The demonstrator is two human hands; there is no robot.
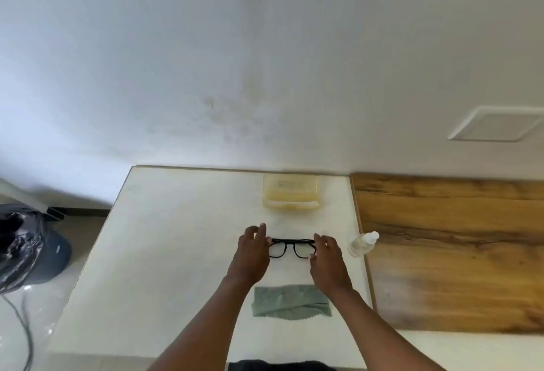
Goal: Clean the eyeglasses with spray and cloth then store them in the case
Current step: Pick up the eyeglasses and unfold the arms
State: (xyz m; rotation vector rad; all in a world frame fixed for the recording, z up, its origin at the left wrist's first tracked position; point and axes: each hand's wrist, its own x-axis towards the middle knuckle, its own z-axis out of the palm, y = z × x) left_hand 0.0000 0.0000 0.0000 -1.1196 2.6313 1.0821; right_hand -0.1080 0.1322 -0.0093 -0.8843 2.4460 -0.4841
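1. Black plastic-framed eyeglasses [292, 248] sit mid-way across the white desk [164, 241], lenses facing the person, held at both ends.
2. Left hand [250, 253] grasps the left end of the frame — fingers curled around the hinge area, index finger raised above it.
3. Right hand [328, 259] grasps the right end; thumb below and fingers above pinch the frame corner.
4. Whether the frame rests on the desk or is lifted just clear of it cannot be told.
5. Pale yellow translucent rectangular plastic case [290, 194] lies beyond the eyeglasses, near the desk's far edge — lid state unclear.
6. Small clear spray bottle with white cap [362, 244] lies tilted at the desk's right edge, just beside the right hand.
7. Grey-green microfibre cloth [290, 301], creased, lies flat between the forearms, nearer the person than the eyeglasses.
8. A wood-grain surface [453, 253] adjoins the desk on the right.
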